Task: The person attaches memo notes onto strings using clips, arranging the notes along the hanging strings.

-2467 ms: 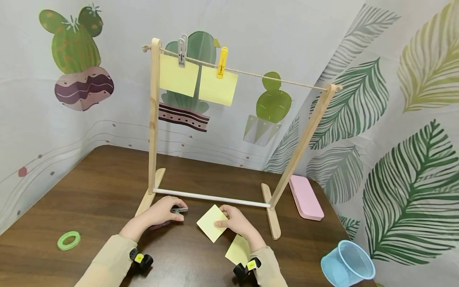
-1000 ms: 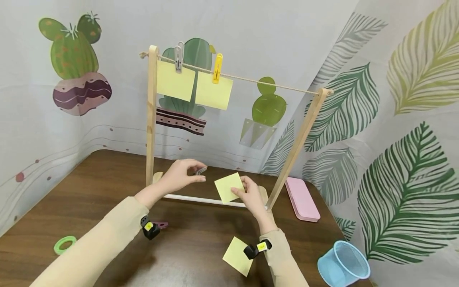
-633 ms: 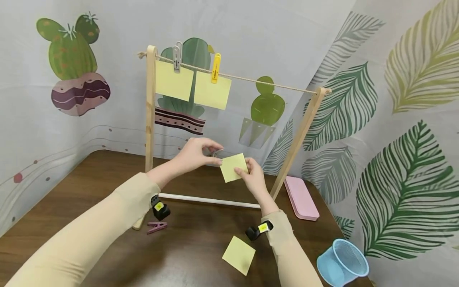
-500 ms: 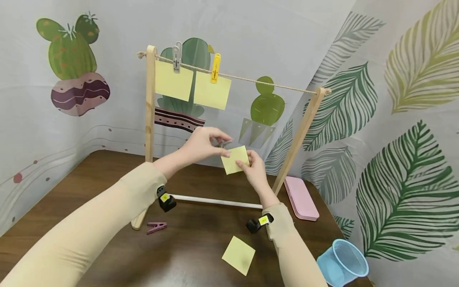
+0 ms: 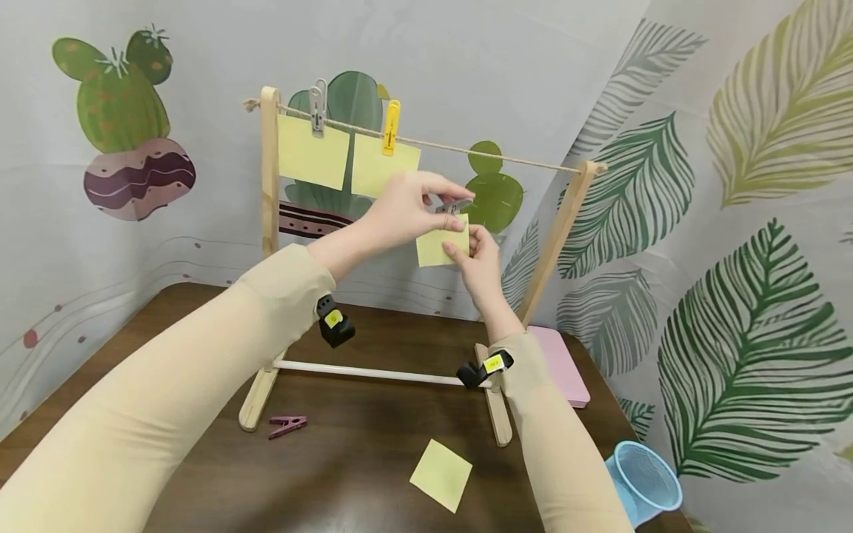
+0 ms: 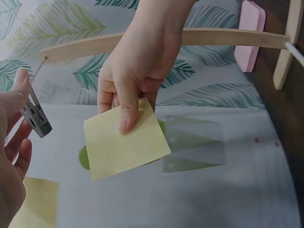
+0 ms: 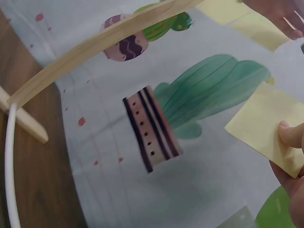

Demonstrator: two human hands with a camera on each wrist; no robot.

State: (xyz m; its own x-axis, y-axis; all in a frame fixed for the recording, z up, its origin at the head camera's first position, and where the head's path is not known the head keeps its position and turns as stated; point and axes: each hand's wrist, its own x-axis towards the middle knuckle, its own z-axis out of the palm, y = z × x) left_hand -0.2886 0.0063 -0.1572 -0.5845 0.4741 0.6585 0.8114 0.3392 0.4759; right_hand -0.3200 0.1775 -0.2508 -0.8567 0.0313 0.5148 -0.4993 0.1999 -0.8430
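My left hand (image 5: 416, 207) pinches a grey clothespin (image 6: 35, 116) between thumb and fingers, just below the rope (image 5: 506, 158) of a wooden stand. In the left wrist view the clothespin is apart from the paper. My right hand (image 5: 481, 263) pinches a yellow sticky note (image 6: 126, 142) by one edge, thumb on its face. In the head view the left thumb overlaps the note's top. Two more yellow notes hang at the rope's left end, one under a grey clothespin (image 5: 318, 107), the other under a yellow clothespin (image 5: 391, 127); my left hand partly hides the second.
On the brown table (image 5: 360, 474) lie a purple clothespin (image 5: 288, 426) and a loose yellow note (image 5: 441, 475). A pink case (image 5: 563, 370) and a blue mesh cup (image 5: 646, 481) stand at the right. The stand's posts (image 5: 269, 178) and white crossbar (image 5: 373, 371) frame the workspace.
Both hands have risen from the table toward the rope, the left with the grey clothespin and the right with the note. The left hand has also moved right, closer to the note.
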